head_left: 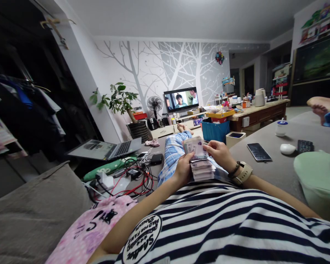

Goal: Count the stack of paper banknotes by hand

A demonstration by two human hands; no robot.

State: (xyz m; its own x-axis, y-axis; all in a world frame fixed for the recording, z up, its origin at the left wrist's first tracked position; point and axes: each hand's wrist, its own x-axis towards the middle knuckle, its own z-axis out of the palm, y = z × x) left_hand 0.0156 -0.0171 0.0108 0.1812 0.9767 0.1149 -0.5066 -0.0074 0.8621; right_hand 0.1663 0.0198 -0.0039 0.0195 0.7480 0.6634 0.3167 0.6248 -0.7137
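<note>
My left hand (184, 169) is closed on a bundle of purplish paper notes that look like banknotes (193, 146), held upright above my lap. At the bundle's right edge, the thumb and fingers of my right hand (217, 151) pinch a note. Just below both hands, a thick pile of similar notes (202, 171) rests on my lap against the striped shirt (222, 220). My legs, in blue checked trousers (169, 154), stretch out ahead under the hands. A watch (243, 174) and a dark bracelet are on my right wrist.
To the left are an open laptop (110, 148), tangled cables (137, 179) and a pink blanket (99, 223). On the right lie a phone (259, 152), a white mouse (287, 149), a small cup (281, 128) and a green container (316, 172). Another person's foot (321, 107) rests at far right.
</note>
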